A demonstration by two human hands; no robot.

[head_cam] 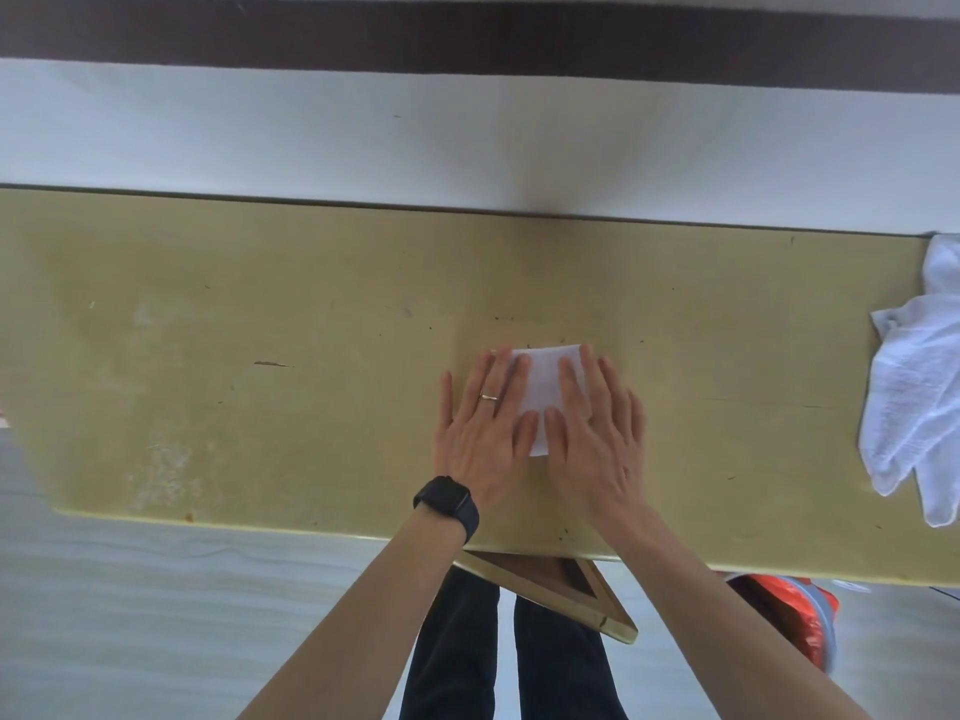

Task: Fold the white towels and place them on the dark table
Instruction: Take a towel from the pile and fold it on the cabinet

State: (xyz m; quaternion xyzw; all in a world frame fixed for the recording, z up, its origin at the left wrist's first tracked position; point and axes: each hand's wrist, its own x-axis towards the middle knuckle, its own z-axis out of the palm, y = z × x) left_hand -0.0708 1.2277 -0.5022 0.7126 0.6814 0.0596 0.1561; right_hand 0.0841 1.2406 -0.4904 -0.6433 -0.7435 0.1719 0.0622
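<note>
Straight, flat fingers (570,380) of both hands press down on a small folded white towel (545,387), gripping nothing. The left hand (483,439), wearing a ring (488,396) and a black watch (448,504) at the wrist, covers the towel's left edge. The right hand (595,444) covers its right side, so only a strip of white shows between them. The towel lies folded into a compact rectangle near the middle of a worn yellow table (260,356), apparently getting its final smoothing. At the table's far right edge sits a loose heap of unfolded white towels (914,397), well apart from the hands. Judging from this, one towel is nearly folded but not yet moved to the dark table, and the heap remains to be done. A dark band (467,44) runs across the top; whether it is that table cannot be told.
</note>
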